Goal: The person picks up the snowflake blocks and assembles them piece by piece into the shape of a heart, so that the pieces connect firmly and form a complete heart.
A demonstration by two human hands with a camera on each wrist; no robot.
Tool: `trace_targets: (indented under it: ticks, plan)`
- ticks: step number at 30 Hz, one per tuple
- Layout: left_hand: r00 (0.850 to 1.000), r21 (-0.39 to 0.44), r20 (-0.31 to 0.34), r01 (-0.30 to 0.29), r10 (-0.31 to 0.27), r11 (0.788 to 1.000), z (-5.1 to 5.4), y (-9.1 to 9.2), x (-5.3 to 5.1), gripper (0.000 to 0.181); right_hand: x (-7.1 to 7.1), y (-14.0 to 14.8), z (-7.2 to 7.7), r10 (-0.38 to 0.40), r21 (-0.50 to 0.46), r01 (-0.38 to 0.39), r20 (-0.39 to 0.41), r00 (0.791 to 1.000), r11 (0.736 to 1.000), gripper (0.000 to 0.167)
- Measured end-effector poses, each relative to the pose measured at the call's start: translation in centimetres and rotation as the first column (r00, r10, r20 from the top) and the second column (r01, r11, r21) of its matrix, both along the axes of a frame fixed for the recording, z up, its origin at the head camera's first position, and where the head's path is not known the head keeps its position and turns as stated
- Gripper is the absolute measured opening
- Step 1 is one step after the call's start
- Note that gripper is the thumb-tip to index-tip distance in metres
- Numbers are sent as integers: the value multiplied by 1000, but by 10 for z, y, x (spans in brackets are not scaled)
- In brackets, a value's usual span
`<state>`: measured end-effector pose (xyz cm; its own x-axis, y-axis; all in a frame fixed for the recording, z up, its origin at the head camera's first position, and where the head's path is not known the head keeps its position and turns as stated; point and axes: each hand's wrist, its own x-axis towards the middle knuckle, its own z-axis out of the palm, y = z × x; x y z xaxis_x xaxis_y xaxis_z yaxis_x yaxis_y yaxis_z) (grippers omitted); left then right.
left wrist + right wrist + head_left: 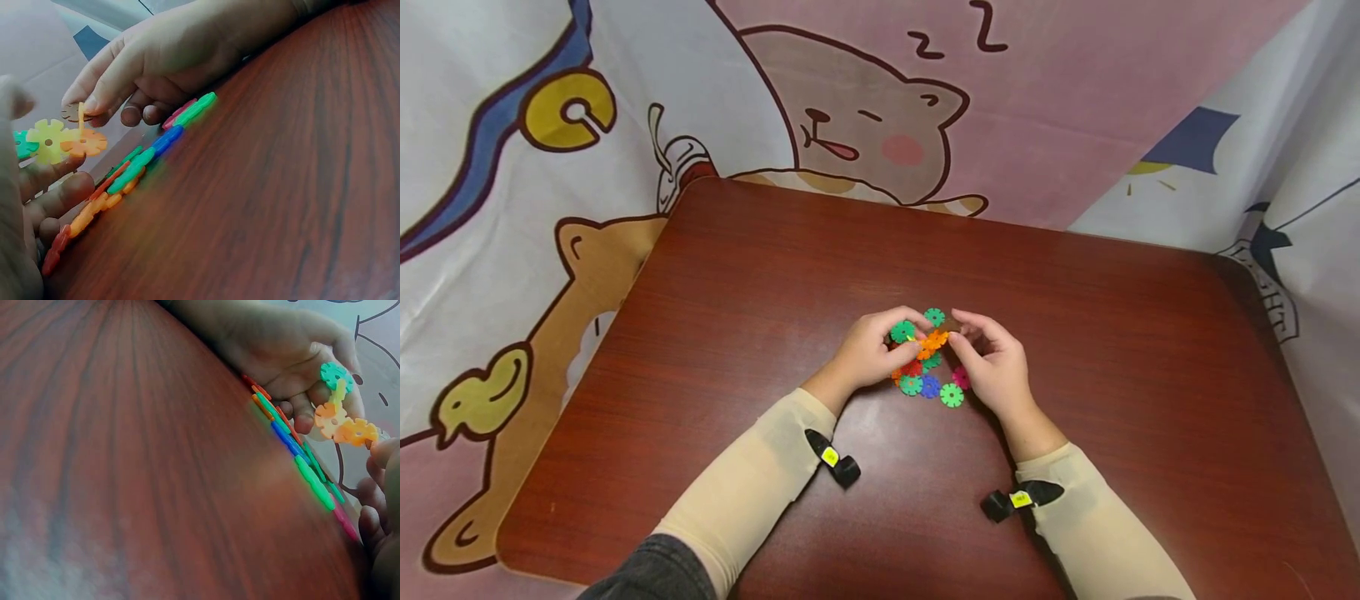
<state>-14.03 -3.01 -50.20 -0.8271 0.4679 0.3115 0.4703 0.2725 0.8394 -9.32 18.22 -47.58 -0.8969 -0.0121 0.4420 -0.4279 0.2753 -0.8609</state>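
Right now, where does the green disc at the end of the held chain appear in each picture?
Head: the green disc is slightly below and right of centre.
Left wrist: the green disc is near the left edge, mid-height, partly hidden.
Right wrist: the green disc is in the upper right.
Shared landmark: the yellow disc joined to it, a sliver in the head view, nearly full-face from the left wrist, edge-on from the right.

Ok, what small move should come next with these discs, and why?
Probably have the right hand press its pinched disc firmly onto the outer orange disc: they seem to meet, full seating is unclear, and the left hand holds the linked discs.
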Motion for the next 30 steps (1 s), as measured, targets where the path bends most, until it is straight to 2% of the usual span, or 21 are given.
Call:
trace_targets:
  ticks: [3,6,10,15,18,21,24,27,30]
  plan:
    - [1000,39,22,2,-3,999,0,0,0,25,1,-1,2,3,4,-3,22,1000,1000,31]
    - [999,17,37,-5,4,1000,1,0,0,29,1,-1,2,11,-4,-11,46,999,1000,30]
    - [998,9,55,7,-7,1000,1,0,0,27,-1,2,-7,20,0,-20,60,998,1000,28]
    - [1000,-16,18,4,-4,1000,-1,2,0,10,-7,8,-26,65,46,-66,17,998,997,28]
    - [1000,-26,-16,-11,10,1000,-2,2,0,10,-9,11,-30,124,70,-124,0,992,990,31]
    - [999,6,-14,-35,35,999,-2,3,0,9,-10,13,-32,147,104,-146,-4,989,984,33]
    - [997,68,23,-75,74,995,-2,4,-1,8,-12,15,-33,106,177,-102,-15,994,979,31]
    - [991,117,56,-126,120,985,-3,6,-2,8,-13,16,-32,67,297,-55,-32,997,953,25]
    - [985,121,66,-166,159,979,-3,7,-2,9,-13,16,-32,62,417,-36,-49,997,908,25]
